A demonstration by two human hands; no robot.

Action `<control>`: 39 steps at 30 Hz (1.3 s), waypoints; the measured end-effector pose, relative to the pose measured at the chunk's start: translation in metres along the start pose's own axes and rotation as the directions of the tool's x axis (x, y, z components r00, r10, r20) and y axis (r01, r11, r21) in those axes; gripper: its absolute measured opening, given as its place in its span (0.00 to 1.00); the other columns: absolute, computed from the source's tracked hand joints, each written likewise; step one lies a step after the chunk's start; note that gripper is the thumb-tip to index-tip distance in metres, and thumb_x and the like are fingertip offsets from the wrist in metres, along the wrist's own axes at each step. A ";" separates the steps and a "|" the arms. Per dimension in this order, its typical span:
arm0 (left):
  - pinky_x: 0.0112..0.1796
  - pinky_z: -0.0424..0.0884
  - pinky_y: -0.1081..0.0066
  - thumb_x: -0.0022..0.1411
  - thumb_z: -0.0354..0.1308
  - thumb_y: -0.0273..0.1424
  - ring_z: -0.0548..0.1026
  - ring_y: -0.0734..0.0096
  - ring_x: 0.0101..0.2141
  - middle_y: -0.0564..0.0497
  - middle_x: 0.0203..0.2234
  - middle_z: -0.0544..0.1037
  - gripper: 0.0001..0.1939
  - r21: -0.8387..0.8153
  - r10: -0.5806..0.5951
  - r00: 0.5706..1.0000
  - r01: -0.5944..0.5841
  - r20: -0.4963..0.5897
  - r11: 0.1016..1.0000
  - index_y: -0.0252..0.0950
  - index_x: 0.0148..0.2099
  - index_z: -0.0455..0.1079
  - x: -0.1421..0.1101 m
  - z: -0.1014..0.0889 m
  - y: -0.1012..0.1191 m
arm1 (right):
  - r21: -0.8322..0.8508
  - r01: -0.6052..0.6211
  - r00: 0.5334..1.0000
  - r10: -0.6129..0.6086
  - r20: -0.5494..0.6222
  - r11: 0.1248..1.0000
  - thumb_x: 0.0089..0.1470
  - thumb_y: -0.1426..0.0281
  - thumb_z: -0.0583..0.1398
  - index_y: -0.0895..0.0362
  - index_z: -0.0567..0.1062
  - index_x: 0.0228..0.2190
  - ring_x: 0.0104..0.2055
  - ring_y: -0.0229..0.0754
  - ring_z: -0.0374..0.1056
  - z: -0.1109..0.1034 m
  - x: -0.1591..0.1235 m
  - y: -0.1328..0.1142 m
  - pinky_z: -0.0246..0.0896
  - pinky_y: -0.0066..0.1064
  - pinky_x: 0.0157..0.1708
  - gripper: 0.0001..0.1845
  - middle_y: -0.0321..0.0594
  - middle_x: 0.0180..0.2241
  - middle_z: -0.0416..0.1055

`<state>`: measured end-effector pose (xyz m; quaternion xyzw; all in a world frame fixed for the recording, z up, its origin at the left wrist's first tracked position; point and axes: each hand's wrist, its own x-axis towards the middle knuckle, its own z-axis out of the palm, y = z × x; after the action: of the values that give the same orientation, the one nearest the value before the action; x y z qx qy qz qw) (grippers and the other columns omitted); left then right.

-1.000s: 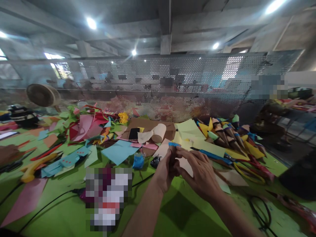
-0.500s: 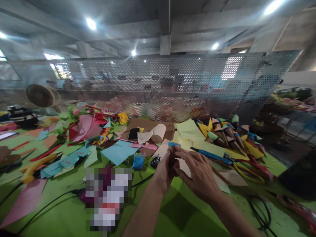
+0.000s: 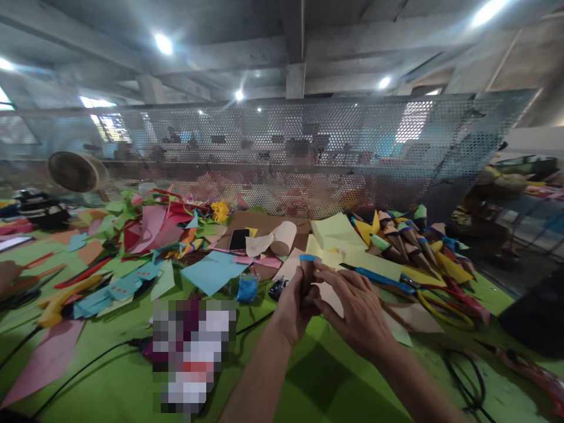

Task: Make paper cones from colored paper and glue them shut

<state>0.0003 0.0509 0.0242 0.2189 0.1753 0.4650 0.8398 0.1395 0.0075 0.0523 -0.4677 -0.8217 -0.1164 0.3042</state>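
A small brown paper cone [image 3: 307, 275] with a blue band round its upper end stands roughly upright in my left hand [image 3: 286, 317], whose fingers wrap its side. My right hand [image 3: 358, 308] meets the cone from the other side, thumb low and fingers near the blue band; its fingertips are partly hidden. The cone's lower end is covered by my fingers. Just left of my hands lie a blue lump in clear plastic [image 3: 247, 288] and a black lump [image 3: 277, 288]. Similar brown cones [image 3: 408, 238] with coloured tops are piled at the back right.
A glue gun with a yellow handle [image 3: 66, 296], paper scraps [image 3: 152, 226] and a paper roll [image 3: 283, 236] lie on the green table [image 3: 110, 388]. To the right are a blue cutter [image 3: 383, 281], yellow-handled scissors [image 3: 445, 308] and a cable [image 3: 473, 376]. A perforated metal screen [image 3: 273, 129] stands behind.
My right hand's fingers have shifted slightly down and right from the cone's top, so more of the blue band shows. My left hand holds the cone in the same place.
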 end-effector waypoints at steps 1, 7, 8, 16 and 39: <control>0.18 0.46 0.81 0.50 0.69 0.47 0.48 0.82 0.16 0.63 0.13 0.53 0.22 -0.005 0.000 1.000 0.000 -0.006 1.000 0.36 0.35 0.67 0.000 0.000 0.000 | -0.001 0.004 1.000 -0.004 0.001 1.000 0.63 0.66 0.56 0.52 0.66 0.52 0.53 0.51 0.65 0.000 0.000 0.000 0.58 0.46 0.49 0.16 0.45 0.60 0.68; 0.19 0.47 0.80 0.53 0.67 0.48 0.46 0.82 0.16 0.63 0.13 0.51 0.21 -0.003 0.002 1.000 -0.002 -0.001 1.000 0.36 0.34 0.67 0.000 -0.002 -0.001 | 0.024 -0.009 1.000 0.009 0.007 1.000 0.62 0.67 0.57 0.51 0.64 0.54 0.53 0.51 0.64 -0.001 -0.001 0.000 0.57 0.46 0.50 0.19 0.42 0.59 0.68; 0.19 0.47 0.80 0.53 0.66 0.48 0.46 0.82 0.16 0.63 0.13 0.51 0.21 0.005 -0.005 1.000 0.005 -0.002 1.000 0.35 0.34 0.68 0.001 -0.004 -0.002 | 0.026 -0.014 1.000 0.014 0.002 1.000 0.62 0.67 0.57 0.51 0.63 0.55 0.53 0.51 0.64 -0.002 -0.001 0.001 0.56 0.46 0.50 0.20 0.42 0.60 0.67; 0.19 0.49 0.78 0.60 0.59 0.49 0.47 0.83 0.14 0.63 0.13 0.53 0.21 0.096 -0.031 0.999 0.035 -0.041 0.995 0.34 0.34 0.70 0.002 -0.005 -0.001 | 0.059 -0.059 0.998 0.060 -0.009 0.996 0.62 0.66 0.56 0.51 0.62 0.57 0.53 0.52 0.62 -0.001 0.000 0.004 0.56 0.46 0.50 0.22 0.41 0.59 0.67; 0.16 0.46 0.82 0.61 0.62 0.45 0.47 0.81 0.15 0.63 0.11 0.49 0.17 -0.106 -0.037 0.998 0.041 0.044 0.994 0.37 0.32 0.65 0.001 -0.004 0.000 | -0.006 0.029 0.999 -0.029 0.014 1.000 0.62 0.66 0.57 0.53 0.65 0.54 0.53 0.51 0.64 0.000 -0.001 0.000 0.56 0.45 0.49 0.19 0.44 0.60 0.67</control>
<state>-0.0017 0.0526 0.0209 0.1800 0.1369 0.4525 0.8626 0.1397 0.0070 0.0521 -0.4575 -0.8301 -0.1201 0.2952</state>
